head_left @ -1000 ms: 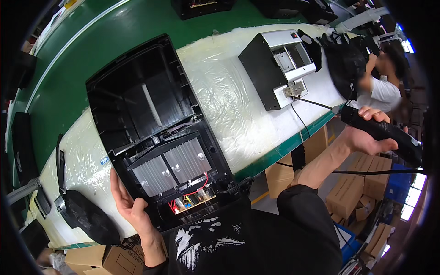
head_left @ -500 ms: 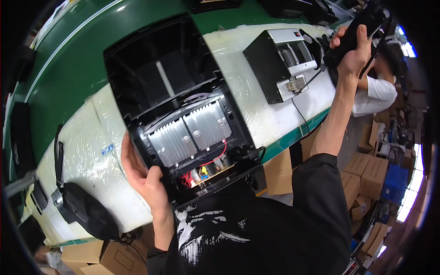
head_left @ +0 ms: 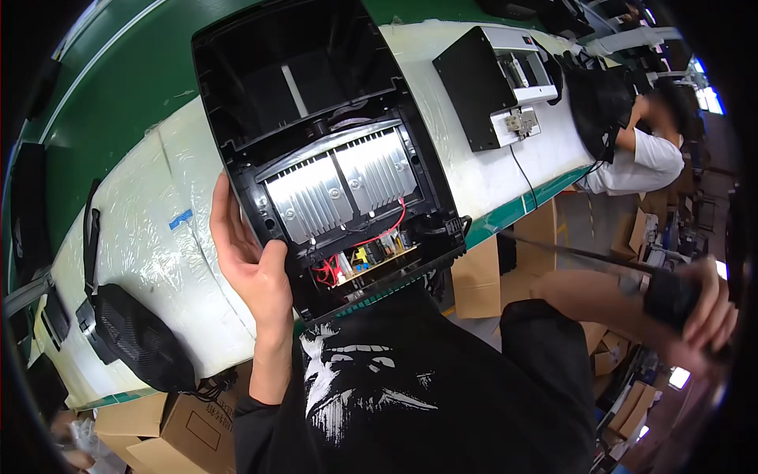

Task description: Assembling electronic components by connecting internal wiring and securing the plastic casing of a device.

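My left hand (head_left: 257,276) grips the left edge of an open black housing (head_left: 237,170), thumb in front and fingers partly hidden behind it. The housing sits at a tilt at the near edge of the table. Inside it are two finned silver heat sinks (head_left: 312,197), and below them a circuit board (head_left: 371,267) with red wires. Far out to the right, my right hand (head_left: 711,312) is closed around a black block-like thing (head_left: 669,299), its exact kind blurred by motion. A dark cord (head_left: 584,253) stretches left from that thing.
A black-and-silver machine (head_left: 482,87) with a metal connector stands on the film-covered white table (head_left: 166,253). A black mesh bag (head_left: 142,340) lies at left. Cardboard boxes (head_left: 189,434) are below, others at right. A person in a white sleeve (head_left: 651,166) is at far right.
My right hand has swung down from the upper right to the lower right, carrying the black thing with its cord. My left hand stays on the housing, which appears slightly higher in view.
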Demonstrator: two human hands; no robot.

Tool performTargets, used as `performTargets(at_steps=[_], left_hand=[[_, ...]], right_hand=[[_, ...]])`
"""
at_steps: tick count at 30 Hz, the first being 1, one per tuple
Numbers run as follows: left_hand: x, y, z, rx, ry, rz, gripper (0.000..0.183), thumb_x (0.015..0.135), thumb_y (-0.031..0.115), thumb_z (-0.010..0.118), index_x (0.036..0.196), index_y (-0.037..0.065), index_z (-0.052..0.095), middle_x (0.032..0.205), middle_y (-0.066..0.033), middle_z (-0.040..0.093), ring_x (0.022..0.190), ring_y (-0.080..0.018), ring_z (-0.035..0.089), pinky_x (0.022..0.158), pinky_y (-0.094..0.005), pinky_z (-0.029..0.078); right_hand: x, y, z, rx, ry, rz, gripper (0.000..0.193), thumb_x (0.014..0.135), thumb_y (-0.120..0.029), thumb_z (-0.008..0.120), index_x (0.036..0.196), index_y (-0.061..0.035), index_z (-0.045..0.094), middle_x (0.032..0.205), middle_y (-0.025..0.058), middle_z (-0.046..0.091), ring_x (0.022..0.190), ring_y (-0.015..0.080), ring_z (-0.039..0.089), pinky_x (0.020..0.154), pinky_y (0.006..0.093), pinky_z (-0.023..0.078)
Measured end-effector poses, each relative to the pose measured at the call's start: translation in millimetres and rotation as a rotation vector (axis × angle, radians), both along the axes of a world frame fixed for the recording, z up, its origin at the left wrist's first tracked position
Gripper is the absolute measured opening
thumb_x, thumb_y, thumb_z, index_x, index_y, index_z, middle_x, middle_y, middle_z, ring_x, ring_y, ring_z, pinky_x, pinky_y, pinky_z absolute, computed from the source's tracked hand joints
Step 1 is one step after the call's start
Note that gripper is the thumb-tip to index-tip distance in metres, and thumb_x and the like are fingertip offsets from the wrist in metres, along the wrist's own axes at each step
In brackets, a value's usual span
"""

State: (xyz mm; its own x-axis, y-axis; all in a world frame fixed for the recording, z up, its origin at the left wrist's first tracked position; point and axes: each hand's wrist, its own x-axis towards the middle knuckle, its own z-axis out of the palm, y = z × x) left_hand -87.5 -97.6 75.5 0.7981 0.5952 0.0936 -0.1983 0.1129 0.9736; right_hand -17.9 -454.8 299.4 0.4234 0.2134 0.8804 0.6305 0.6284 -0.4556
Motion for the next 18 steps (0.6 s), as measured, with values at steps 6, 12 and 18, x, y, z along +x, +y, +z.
performTargets(at_steps=[6, 12, 18], left_hand=[[-1, 0, -6, 0.030, -0.006, 0.030, 0.078, 0.060, -0.013, 0.039, 0.137, -0.006, 0.029, 0.140, -0.0188, 0.035, 0.132, -0.0275, 0.034, 0.111, -0.0355, 0.022], [4, -5, -6, 0.019, -0.010, 0.037, 0.080, 0.057, -0.011, 0.040, 0.136, -0.006, 0.032, 0.140, -0.0206, 0.037, 0.133, -0.0278, 0.033, 0.112, -0.0351, 0.021], [4, -6, -9, 0.009, 0.013, 0.054, 0.079, 0.058, -0.010, 0.040, 0.136, -0.006, 0.032, 0.139, -0.0211, 0.038, 0.132, -0.0277, 0.035, 0.111, -0.0345, 0.023]], right_hand=[[-18, 94, -49, 0.127, 0.090, 0.080, 0.032, 0.075, -0.020, 0.073, 0.064, -0.0054, 0.047, 0.057, 0.0080, 0.058, 0.043, 0.0148, 0.057, 0.039, 0.0206, 0.054], [-17, 129, -94, -0.259, 0.050, -0.208, 0.088, 0.080, -0.062, 0.056, 0.140, -0.0072, 0.023, 0.071, 0.0066, 0.050, 0.045, 0.0133, 0.051, 0.040, 0.0224, 0.049], [-10, 136, -123, -0.105, 0.077, -0.304, 0.087, 0.079, -0.065, 0.055, 0.140, -0.0158, 0.017, 0.069, 0.0093, 0.051, 0.041, 0.0162, 0.051, 0.036, 0.0268, 0.049]])
